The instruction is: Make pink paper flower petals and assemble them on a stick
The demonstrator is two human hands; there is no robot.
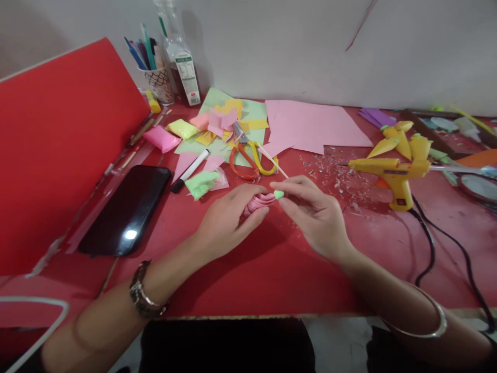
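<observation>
1 rounded pink bundle of thin layers [259, 203], probably clay, sits gripped in the curled left hand [225, 215]. Right hand [318, 213] pinches 1 small light-green soft lump [278, 194] just beside it, above red flat tabletop [248, 282]. Yellow plastic glue gun [388, 167] at right.

Well back from the left fingers [253, 221], around the wrist [181, 263], sits a chunky dark-brown bracelet [138, 287] with a shiny, curved silvery piece. Farther back from the right fingers [298, 189], a slim, rounded metallic bangle [443, 321] rings the forearm [382, 282]. Black clothing [229, 346] shows below both sets of fingers, across the lap.
</observation>
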